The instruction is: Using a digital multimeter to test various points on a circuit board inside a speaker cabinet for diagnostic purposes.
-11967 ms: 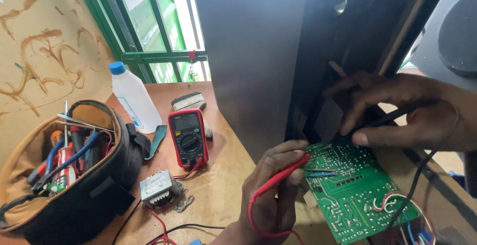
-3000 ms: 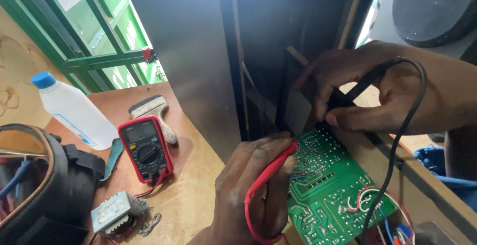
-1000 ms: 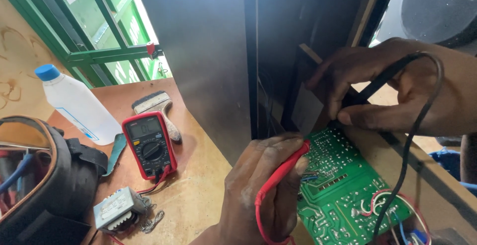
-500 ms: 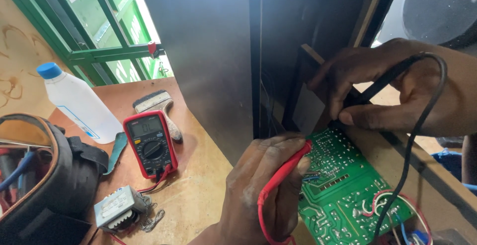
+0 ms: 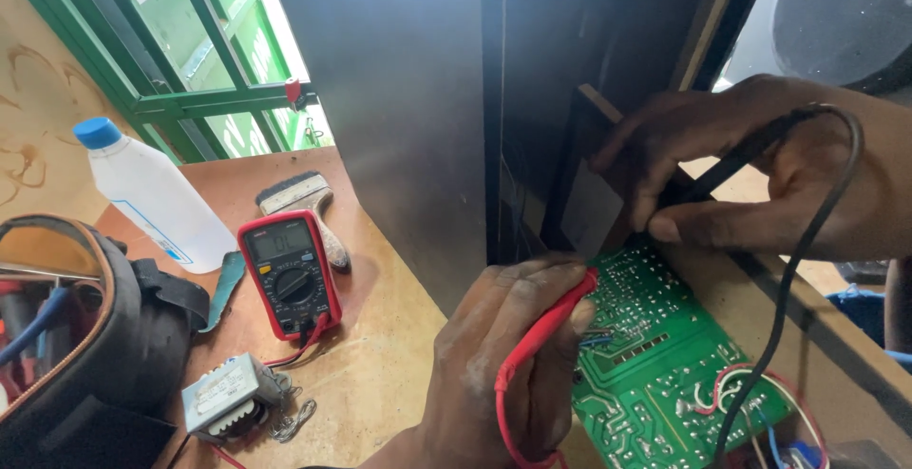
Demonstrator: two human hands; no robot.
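My left hand (image 5: 503, 364) grips a red test probe (image 5: 541, 331) and holds its tip against the near edge of a green circuit board (image 5: 665, 364). My right hand (image 5: 760, 179) pinches a black test probe (image 5: 736, 160) at the board's far edge, with its black lead (image 5: 807, 241) looping down over the board. The board hangs tilted beside a tall dark cabinet (image 5: 418, 98). A red multimeter (image 5: 288, 271) lies face up on the wooden table (image 5: 380, 336), left of my left hand.
A plastic bottle with a blue cap (image 5: 152, 193) and a paintbrush (image 5: 304, 203) lie behind the meter. A small transformer (image 5: 233, 402) sits in front of it. An open tool bag (image 5: 76, 336) fills the left. A green window grille (image 5: 190, 60) is behind.
The view has shifted slightly. Both hands keep their probes on the board in nearly the same places as a second ago.
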